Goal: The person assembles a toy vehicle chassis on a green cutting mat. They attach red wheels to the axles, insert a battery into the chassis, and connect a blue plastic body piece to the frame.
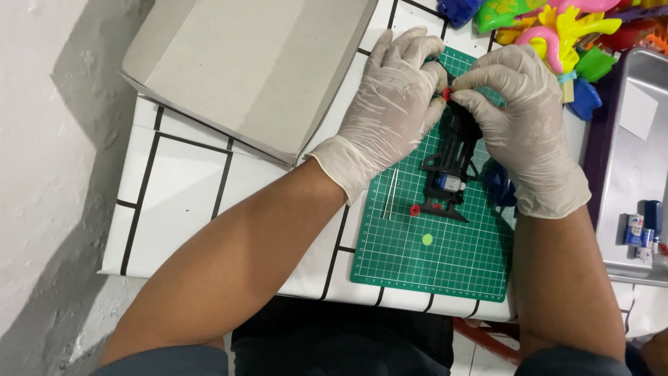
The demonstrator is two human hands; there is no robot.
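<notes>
Both my hands wear whitish gloves and meet over the far end of a black toy car chassis [451, 170] lying on a green cutting mat [431, 257]. My left hand [390, 104] and my right hand [522, 118] pinch a small red part [447, 93] between their fingertips at the chassis end. A small motor [449, 184] sits in the chassis. Thin metal rods [391, 193], small red gears [415, 209] and a light green round piece [427, 239] lie on the mat nearby. A blue part [499, 186] sits under my right palm.
An open grey cardboard box [243, 66] lies at the left on the white table with black lines [181, 202]. Colourful plastic toys [557, 28] pile at the top right. A metal tray [626, 160] with small batteries [637, 230] stands at the right.
</notes>
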